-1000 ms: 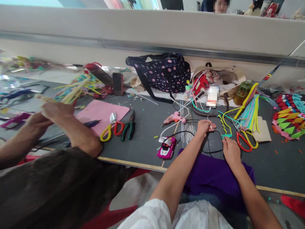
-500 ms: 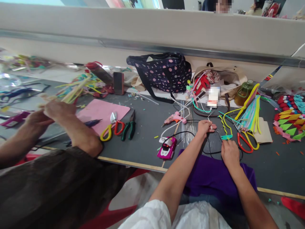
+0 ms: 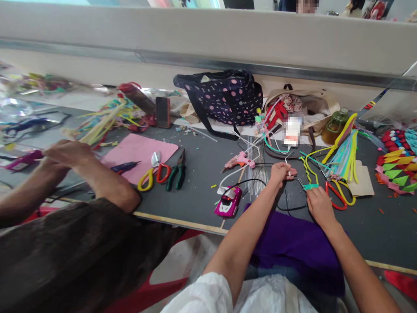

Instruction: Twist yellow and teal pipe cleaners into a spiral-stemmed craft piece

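Observation:
My left hand [image 3: 282, 174] is closed around a thin, pale bent wire [image 3: 287, 161], over the table. To its right, my right hand [image 3: 319, 205] pinches a short teal strip [image 3: 311, 186] at its fingertips. A twisted yellow pipe cleaner [image 3: 306, 170] forms a loop that rises from this strip. Between the two hands runs another thin wire end, whose link to the teal strip I cannot make out. A purple cloth [image 3: 293, 239] lies below my forearms. Close to my right hand are red-and-yellow-handled scissors [image 3: 336, 199] and a bundle of pastel pipe cleaners [image 3: 347, 156].
A pink glue gun [image 3: 239, 161] and a magenta power socket [image 3: 228, 203] with cords lie left of my arms. Farther left are pliers [image 3: 177, 174], scissors [image 3: 153, 171] and a co-worker's hands [image 3: 70, 154]. A dotted bag [image 3: 224, 100] and a glass jar [image 3: 335, 126] stand behind.
My right hand has shifted slightly right and up with the teal strip. My left hand stays nearly in place. The co-worker's hands have moved a little left.

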`<state>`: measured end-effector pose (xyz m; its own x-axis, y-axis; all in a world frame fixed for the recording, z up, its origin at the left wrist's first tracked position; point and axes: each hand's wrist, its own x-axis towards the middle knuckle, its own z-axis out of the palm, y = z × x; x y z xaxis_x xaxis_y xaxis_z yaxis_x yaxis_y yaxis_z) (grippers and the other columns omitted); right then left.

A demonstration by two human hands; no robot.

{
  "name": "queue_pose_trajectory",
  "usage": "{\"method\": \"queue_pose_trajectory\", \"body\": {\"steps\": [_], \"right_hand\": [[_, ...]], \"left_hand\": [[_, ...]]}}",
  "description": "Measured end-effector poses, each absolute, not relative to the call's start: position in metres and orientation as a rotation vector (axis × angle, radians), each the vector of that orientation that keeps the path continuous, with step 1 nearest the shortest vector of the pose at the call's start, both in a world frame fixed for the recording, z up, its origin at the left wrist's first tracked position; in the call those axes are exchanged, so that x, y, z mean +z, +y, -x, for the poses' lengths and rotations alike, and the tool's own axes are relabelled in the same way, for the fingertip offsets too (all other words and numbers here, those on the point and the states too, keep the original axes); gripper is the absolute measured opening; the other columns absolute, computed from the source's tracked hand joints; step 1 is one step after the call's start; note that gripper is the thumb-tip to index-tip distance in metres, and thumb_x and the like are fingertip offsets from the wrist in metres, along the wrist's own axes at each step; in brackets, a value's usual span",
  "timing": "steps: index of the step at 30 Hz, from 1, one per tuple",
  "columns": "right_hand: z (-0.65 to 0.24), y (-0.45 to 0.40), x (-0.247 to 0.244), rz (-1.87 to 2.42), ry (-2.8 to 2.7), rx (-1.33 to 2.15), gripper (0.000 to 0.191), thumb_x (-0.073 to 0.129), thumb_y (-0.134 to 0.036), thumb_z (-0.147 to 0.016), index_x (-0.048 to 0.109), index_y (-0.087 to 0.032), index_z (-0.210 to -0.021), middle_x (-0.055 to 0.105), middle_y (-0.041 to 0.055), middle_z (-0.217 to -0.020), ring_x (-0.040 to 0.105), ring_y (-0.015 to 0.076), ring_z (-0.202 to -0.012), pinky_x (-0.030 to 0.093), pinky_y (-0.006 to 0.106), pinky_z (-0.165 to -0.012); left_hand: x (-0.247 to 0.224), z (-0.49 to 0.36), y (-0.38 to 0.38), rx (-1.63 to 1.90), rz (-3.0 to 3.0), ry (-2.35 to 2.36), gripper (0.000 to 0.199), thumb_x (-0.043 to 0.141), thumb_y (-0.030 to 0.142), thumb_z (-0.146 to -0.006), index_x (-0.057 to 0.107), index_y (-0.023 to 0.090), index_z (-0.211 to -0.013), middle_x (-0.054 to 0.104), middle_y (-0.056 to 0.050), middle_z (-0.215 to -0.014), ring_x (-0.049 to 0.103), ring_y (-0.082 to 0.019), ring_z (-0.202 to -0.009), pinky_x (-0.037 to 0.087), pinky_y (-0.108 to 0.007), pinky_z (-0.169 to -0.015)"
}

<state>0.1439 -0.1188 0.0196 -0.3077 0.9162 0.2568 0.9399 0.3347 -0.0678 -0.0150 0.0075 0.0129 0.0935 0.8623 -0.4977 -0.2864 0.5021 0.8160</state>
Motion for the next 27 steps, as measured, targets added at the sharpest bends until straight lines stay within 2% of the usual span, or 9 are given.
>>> {"method": "queue_pose_trajectory", "body": {"steps": [6,12,20,27], "right_hand": [[-0.139,-0.122,0.011,1.864,-2.107,-0.13,0.025,0.041,-0.016,-0.094,0.065,-0.017,-0.084,0.063,0.0054,-0.073,0.051,0.0192,-0.075,0.03,0.03,-0.067],[-0.137,-0.123,0.01,1.917,-2.122,-0.182,0.026,0.042,-0.018,-0.094,0.064,-0.018,-0.08,0.061,0.0046,-0.067,0.052,0.0174,-0.07,0.027,0.03,-0.063],[-0.131,-0.124,0.011,1.906,-2.135,-0.194,0.025,0.042,-0.017,-0.093,0.064,-0.017,-0.08,0.061,0.0056,-0.068,0.053,0.0174,-0.07,0.029,0.03,-0.062],[-0.126,-0.127,0.013,1.831,-2.142,-0.26,0.023,0.044,-0.015,-0.092,0.063,-0.017,-0.078,0.06,0.0052,-0.066,0.053,0.0173,-0.067,0.029,0.029,-0.061]], "left_hand": [[0.011,0.014,0.002,0.919,-0.62,1.155,0.015,0.066,0.025,-0.082,0.058,0.013,-0.079,0.072,-0.011,-0.077,0.07,-0.017,-0.065,0.055,-0.023,-0.055],[0.012,0.016,-0.002,0.877,-0.648,1.117,0.019,0.066,0.029,-0.083,0.057,0.013,-0.081,0.072,-0.013,-0.08,0.07,-0.017,-0.065,0.055,-0.023,-0.055],[0.012,0.015,-0.013,0.808,-0.684,1.069,0.035,0.079,0.013,-0.068,0.053,0.013,-0.091,0.072,-0.011,-0.082,0.071,-0.02,-0.067,0.057,-0.026,-0.057],[0.012,0.006,-0.017,0.826,-0.675,1.128,0.025,0.077,0.014,-0.073,0.054,0.011,-0.082,0.069,-0.008,-0.072,0.069,-0.016,-0.061,0.055,-0.023,-0.052]]}}
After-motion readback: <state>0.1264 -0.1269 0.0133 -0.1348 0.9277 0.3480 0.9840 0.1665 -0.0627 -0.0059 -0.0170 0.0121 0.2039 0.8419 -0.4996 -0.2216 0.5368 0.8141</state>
